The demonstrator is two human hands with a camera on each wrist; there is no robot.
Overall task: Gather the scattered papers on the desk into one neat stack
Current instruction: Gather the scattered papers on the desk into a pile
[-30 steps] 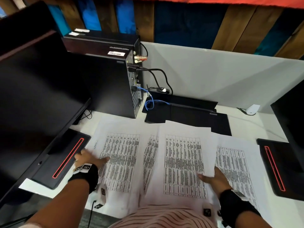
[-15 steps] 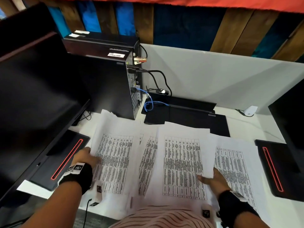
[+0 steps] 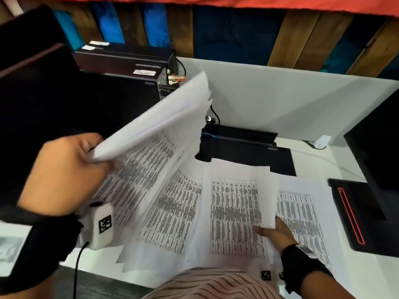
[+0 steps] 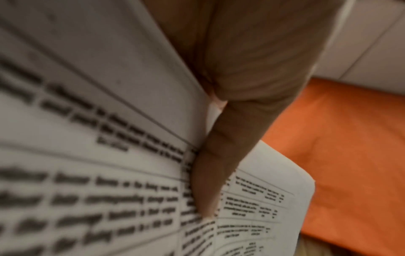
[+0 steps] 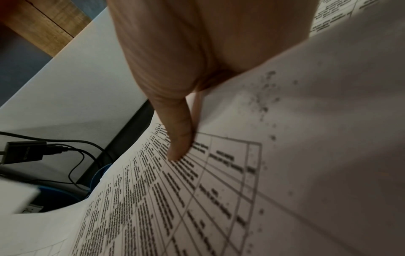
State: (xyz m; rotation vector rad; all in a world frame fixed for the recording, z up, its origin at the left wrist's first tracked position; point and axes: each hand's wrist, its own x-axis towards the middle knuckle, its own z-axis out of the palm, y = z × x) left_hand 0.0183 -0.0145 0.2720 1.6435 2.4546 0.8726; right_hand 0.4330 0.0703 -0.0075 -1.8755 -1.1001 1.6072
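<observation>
Several white sheets printed with tables lie spread over the white desk (image 3: 319, 160). My left hand (image 3: 99, 154) grips a bundle of sheets (image 3: 164, 117) by its near corner and holds it up, tilted, above the desk's left side. In the left wrist view my thumb (image 4: 210, 173) presses on the printed pages (image 4: 87, 155). My right hand (image 3: 269, 229) pinches the right edge of the middle sheet (image 3: 235, 212), its thumb (image 5: 177, 138) on top and its fingers hidden under the paper (image 5: 219, 199). Another sheet (image 3: 302, 212) lies to the right, and one (image 3: 172, 212) to the left of the middle sheet.
A black computer tower (image 3: 121, 67) and a dark monitor (image 3: 32, 104) stand at the left. A flat black device (image 3: 248, 152) with cables lies behind the papers. A monitor base with a red stripe (image 3: 354, 214) sits at the right. A white partition (image 3: 280, 100) closes the back.
My left hand has taken hold of the left sheets and lifted them off the desk toward the camera. My right hand stays at the middle sheet's right edge.
</observation>
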